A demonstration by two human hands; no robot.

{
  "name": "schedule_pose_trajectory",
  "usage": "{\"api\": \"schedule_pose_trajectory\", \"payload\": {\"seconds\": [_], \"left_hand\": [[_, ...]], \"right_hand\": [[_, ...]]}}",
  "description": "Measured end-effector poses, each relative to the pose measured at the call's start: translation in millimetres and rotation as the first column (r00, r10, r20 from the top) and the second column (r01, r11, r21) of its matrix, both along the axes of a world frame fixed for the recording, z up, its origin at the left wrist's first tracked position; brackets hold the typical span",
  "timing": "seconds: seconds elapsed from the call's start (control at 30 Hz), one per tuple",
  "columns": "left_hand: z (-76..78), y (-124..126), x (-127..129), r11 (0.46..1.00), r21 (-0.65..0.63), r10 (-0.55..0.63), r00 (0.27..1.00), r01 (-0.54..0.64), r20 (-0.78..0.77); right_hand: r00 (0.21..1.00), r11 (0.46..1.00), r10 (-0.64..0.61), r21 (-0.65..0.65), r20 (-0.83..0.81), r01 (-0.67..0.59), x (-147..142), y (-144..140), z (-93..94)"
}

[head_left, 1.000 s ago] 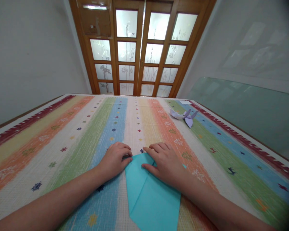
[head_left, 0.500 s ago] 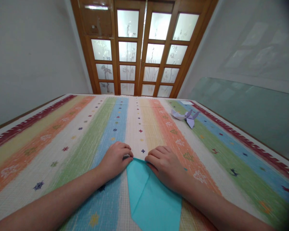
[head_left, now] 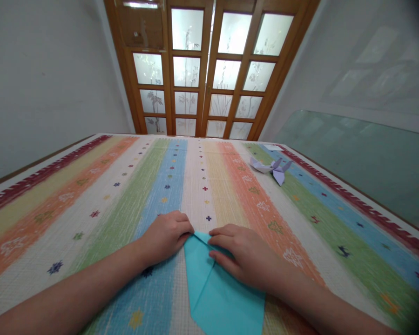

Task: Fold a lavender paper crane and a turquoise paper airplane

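Observation:
A folded sheet of turquoise paper (head_left: 226, 302) lies on the striped tablecloth at the bottom centre, with a diagonal crease and a narrow fold along its far edge. My left hand (head_left: 169, 236) pinches the paper's far left corner between thumb and fingers. On the right part of the same far edge rests my right hand (head_left: 239, 253). Its fingers lie over the paper and its thumb is spread away from them, nearer to me. The right hand hides the paper's far right part.
Light purple folded paper pieces (head_left: 272, 168) sit on the tablecloth (head_left: 125, 223) at the far right. Beyond the table stands a wooden door (head_left: 204, 70) with frosted panes. A greenish glass panel (head_left: 352, 158) leans along the right wall.
My right hand has loosened its pinch on the far edge. Its thumb has moved apart from the fingers and towards me. My left hand stays at the corner.

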State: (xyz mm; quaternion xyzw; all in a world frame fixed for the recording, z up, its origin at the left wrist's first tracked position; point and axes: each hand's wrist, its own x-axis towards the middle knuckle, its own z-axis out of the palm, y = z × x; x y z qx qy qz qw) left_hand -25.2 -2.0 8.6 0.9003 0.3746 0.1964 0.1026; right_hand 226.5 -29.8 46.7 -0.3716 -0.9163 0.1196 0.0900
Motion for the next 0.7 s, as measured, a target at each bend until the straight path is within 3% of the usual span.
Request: {"api": "schedule_pose_trajectory", "payload": {"seconds": [0.5, 0.7], "left_hand": [[6.4, -2.7, 1.5, 0.974, 0.168, -0.133, 0.984, 0.152, -0.123], [6.3, -2.6, -0.1, 0.973, 0.152, -0.153, 0.976, 0.176, -0.155]], "right_hand": [[0.987, 0.998, 0.056, -0.002, -0.153, -0.057, 3.6, 6.8, -15.2], [0.976, 0.987, 0.158, 0.040, -0.150, -0.153, 5.6, 13.9, -16.5]]}}
